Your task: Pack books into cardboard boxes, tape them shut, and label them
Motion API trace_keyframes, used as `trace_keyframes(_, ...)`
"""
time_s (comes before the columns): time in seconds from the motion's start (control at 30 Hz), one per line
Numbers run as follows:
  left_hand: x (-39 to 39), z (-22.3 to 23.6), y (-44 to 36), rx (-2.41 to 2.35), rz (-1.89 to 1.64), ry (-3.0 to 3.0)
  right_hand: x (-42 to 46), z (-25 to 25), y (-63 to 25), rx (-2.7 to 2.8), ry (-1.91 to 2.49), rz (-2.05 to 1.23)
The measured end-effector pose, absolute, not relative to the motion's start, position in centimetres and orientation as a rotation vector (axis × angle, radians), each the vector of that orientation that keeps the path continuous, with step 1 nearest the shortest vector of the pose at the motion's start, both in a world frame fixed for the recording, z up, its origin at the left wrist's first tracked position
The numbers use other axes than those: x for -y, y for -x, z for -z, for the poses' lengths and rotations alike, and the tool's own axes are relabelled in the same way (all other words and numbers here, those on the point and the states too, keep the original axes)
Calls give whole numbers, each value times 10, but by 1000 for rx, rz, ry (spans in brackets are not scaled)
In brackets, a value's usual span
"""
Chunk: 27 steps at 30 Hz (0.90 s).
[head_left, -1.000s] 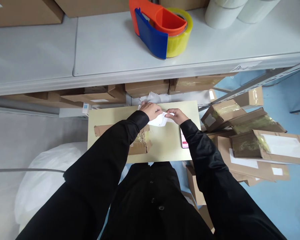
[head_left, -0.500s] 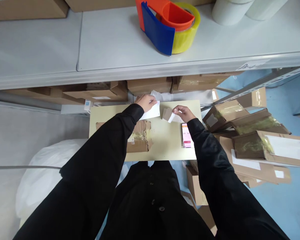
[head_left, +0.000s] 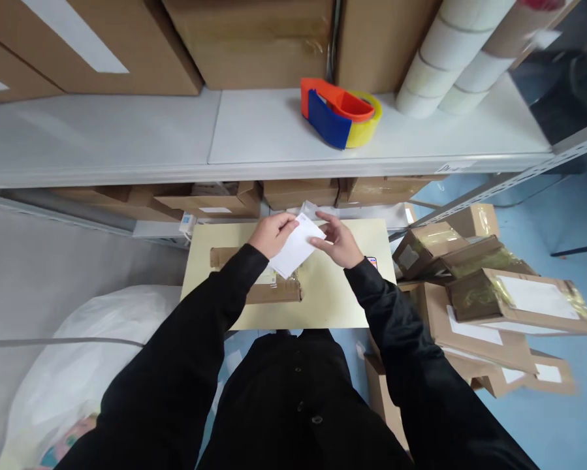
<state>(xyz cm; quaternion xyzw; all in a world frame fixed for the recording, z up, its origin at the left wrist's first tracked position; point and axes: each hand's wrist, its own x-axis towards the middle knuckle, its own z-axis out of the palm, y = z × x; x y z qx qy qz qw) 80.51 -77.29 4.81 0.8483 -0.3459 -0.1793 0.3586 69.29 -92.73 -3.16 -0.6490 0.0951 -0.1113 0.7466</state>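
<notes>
Has brought the right hand [head_left: 341, 241] beside the left hand [head_left: 272, 235] since the earlier frame. Pinches white paper [head_left: 296, 247] in the left above the table [head_left: 339, 303], toward its far edge; curves the right half-open at the paper's corner, contact unclear. Below, cardboard [head_left: 275, 294] toward the near edge.

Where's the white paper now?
Head view, near centre: the left hand grips the white paper over the cardboard, with the right hand at its right corner.

One head-worn camera looks forward and down. It views the table [head_left: 328, 297] from above, fairly near.
</notes>
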Motion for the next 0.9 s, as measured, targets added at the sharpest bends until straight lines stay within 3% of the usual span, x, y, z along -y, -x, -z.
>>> trace_keyframes(0.2, 683, -70, -767, 479, 630, -1809, 880, -14, -692, -271, 1465, 416)
trace_keyframes(0.37, 629, -77, -742, 225, 499, -1696, 825, -61, -670, -156, 2128, 793)
trace_keyframes(0.53, 601, -84, -722, 213, 502, -1483, 759, -86, -648, 440, 2651, 815)
trace_keyframes(0.73, 564, -106, -714, 160, 702, -1273, 735, -97, -632, 532, 2688, 1147)
trace_keyframes(0.9, 543, -121, -717, 289, 771, -1297, 722, -107, -621, 493, 2649, 979)
